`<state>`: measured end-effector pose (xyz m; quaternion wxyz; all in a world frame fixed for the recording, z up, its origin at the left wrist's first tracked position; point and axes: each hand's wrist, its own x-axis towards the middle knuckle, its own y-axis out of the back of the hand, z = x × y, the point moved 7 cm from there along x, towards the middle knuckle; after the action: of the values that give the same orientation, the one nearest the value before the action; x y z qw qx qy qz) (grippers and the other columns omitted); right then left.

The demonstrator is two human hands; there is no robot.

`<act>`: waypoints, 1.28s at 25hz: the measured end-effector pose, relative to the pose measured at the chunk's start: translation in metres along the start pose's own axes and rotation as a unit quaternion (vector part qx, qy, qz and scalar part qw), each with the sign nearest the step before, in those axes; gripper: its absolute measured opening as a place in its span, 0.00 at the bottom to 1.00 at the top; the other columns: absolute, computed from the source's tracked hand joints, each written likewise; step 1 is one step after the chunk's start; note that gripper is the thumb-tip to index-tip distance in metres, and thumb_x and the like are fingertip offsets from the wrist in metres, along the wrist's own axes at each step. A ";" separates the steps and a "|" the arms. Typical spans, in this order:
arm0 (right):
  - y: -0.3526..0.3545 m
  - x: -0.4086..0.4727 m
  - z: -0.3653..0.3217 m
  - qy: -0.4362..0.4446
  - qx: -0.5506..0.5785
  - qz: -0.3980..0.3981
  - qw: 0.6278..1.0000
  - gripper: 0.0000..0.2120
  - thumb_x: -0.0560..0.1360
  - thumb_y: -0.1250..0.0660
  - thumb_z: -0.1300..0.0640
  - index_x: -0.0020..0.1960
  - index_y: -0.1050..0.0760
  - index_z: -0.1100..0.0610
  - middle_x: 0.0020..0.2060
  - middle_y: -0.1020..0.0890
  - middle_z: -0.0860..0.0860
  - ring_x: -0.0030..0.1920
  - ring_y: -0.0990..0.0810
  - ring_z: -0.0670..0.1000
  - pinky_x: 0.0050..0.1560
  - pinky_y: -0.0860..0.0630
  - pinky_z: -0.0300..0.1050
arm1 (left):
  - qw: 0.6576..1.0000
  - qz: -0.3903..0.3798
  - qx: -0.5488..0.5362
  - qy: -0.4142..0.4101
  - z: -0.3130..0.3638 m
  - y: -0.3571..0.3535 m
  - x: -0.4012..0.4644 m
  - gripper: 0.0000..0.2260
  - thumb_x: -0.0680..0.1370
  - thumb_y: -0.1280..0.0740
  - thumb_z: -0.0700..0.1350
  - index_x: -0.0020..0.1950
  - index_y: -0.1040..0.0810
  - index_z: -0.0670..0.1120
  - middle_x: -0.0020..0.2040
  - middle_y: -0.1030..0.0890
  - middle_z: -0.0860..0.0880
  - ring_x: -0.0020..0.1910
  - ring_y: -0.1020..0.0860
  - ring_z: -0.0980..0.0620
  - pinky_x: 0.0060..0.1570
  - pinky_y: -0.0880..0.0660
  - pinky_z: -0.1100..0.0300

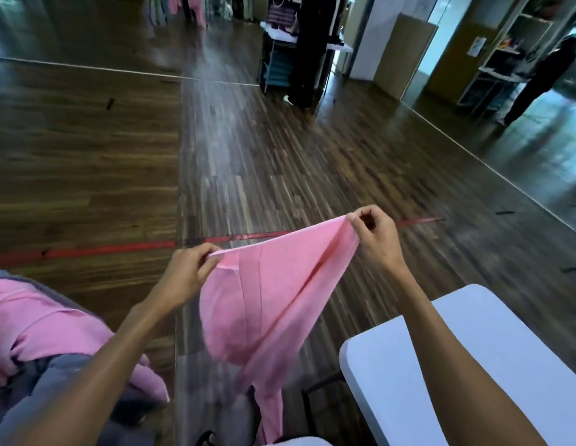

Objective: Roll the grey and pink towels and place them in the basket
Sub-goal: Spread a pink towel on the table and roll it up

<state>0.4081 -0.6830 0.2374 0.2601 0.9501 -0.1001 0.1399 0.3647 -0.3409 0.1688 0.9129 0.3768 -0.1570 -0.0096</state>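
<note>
Pink terry cloth hangs in mid-air at the centre of the view: a soft pink towel [264, 300] held up by its top edge above the dark wood-plank floor [280, 162]. The left hand [186, 275] pinches the near-left corner of that edge between thumb and curled fingers [209, 252], and the right hand [375, 239] pinches the far-right corner the same way, fingers bent tightly around the fabric. The edge between the two hands is pulled fairly taut, and the rest of the towel drapes down in loose folds, its lowest tail reaching toward the bottom of the view. At the near left lies a heap of pink and grey towels [54, 342], apart from the held one. At the near right stands a white smooth-topped table [492, 358], with the right forearm crossing over it. A red tape line [87, 251] runs across the floor behind the hands.
</note>
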 end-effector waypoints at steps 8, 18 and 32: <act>-0.128 -0.027 0.002 0.000 0.061 -0.361 0.931 0.09 0.77 0.30 0.58 0.57 0.21 0.59 0.51 0.18 0.48 0.52 0.19 0.46 0.57 0.25 0.43 | 0.988 -0.104 -0.044 -0.102 0.074 -0.017 0.073 0.08 0.80 0.35 0.47 0.49 0.17 0.46 0.39 0.19 0.60 0.41 0.22 0.65 0.40 0.32 0.72; -0.081 0.045 0.018 -0.038 0.163 -0.259 0.951 0.07 0.75 0.28 0.56 0.42 0.22 0.58 0.33 0.26 0.47 0.36 0.31 0.45 0.37 0.36 0.38 | 0.944 -0.145 -0.283 0.089 0.006 -0.053 0.073 0.17 0.73 0.29 0.56 0.44 0.19 0.41 0.38 0.21 0.52 0.41 0.25 0.58 0.45 0.27 0.58; -0.091 0.048 -0.003 0.045 0.054 -0.374 0.925 0.07 0.75 0.27 0.59 0.47 0.20 0.63 0.40 0.16 0.57 0.41 0.20 0.48 0.47 0.24 0.45 | 0.984 -0.123 -0.124 -0.026 0.081 -0.081 0.105 0.11 0.73 0.27 0.54 0.38 0.19 0.47 0.33 0.22 0.46 0.30 0.31 0.59 0.32 0.35 0.61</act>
<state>0.4762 -0.6106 0.2123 0.2461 0.9236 0.2826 0.0806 0.4491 -0.4690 0.1960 0.9398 0.2770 -0.1310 -0.1514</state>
